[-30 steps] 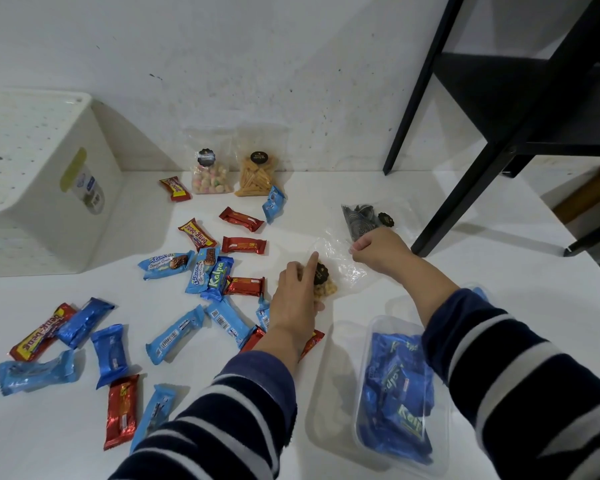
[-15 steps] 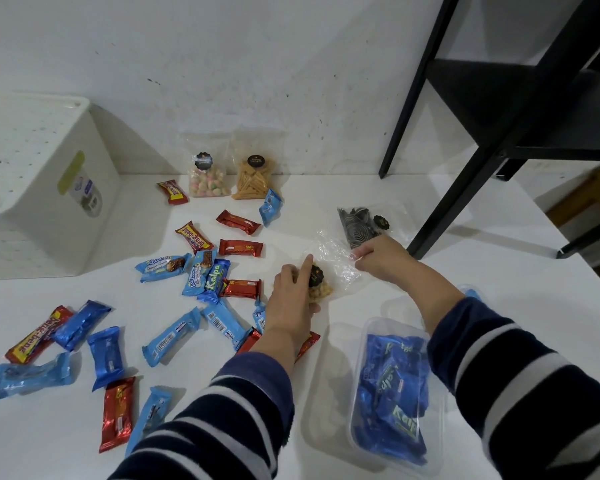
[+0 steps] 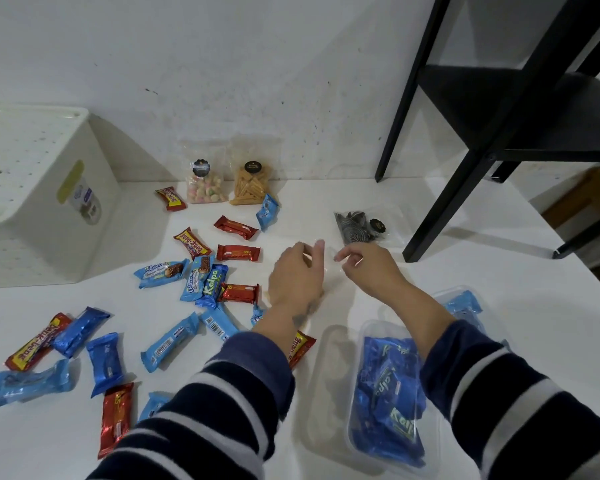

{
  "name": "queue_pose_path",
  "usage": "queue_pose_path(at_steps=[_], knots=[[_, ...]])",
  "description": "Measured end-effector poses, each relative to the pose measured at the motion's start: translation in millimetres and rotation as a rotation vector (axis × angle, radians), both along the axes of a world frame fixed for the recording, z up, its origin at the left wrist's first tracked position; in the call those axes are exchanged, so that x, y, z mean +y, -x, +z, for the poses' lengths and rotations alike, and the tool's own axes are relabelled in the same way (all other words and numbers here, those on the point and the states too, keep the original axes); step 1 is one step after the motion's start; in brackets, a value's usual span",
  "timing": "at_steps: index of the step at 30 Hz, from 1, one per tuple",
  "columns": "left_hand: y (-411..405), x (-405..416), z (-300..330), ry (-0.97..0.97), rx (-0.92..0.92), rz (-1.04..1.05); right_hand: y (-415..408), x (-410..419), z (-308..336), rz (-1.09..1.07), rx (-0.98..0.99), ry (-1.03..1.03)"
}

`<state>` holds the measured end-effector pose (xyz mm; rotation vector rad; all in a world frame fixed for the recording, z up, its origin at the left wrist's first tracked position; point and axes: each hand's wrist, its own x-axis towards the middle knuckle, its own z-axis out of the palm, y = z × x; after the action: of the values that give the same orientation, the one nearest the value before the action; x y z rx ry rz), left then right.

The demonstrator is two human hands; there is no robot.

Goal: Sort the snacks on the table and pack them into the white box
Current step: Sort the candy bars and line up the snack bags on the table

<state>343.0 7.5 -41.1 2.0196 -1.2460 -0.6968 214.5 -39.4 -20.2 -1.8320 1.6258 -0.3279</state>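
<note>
The white box (image 3: 49, 202) sits at the upper left of the frame on the table (image 3: 482, 289), cut off by the left edge, in the same spot as a second ago. The clear tray (image 3: 388, 393) of blue Kalpa packs at lower right is unmoved too, partly covered by the right sleeve. What has changed is at centre: both hands have lifted the clear snack bag (image 3: 329, 271) off the table. The left hand (image 3: 295, 275) now covers most of it, fingers curled on its left edge; the right hand (image 3: 368, 265) pinches its top right corner. The bag's dark sticker and pale contents, plain earlier, are hidden, and its film is hard to make out against the white table. Loose wrapped bars (image 3: 238, 252) lie scattered across left and centre, undisturbed. The liquorice bag (image 3: 361, 226) lies just beyond the hands.
</note>
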Motion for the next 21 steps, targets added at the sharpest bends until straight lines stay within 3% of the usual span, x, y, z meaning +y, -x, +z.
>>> queue_pose_path(at_steps=[2,7,11,21], knots=[[0.7,-11.4,6.2,-0.028,0.214,0.0,-1.3,3.6,-0.7,0.022,-0.059,0.015],[-0.6,-12.7,3.4,-0.003,0.404,0.094,-3.7,9.2,1.6,-0.015,-0.224,-0.022],[1.4,-6.8,2.7,0.012,0.466,0.075,-6.2,8.5,3.2,-0.084,-0.283,-0.067],[5.7,-3.1,0.3,0.042,0.399,0.088,-18.4,-4.2,-7.2,-0.121,-0.111,-0.023]])
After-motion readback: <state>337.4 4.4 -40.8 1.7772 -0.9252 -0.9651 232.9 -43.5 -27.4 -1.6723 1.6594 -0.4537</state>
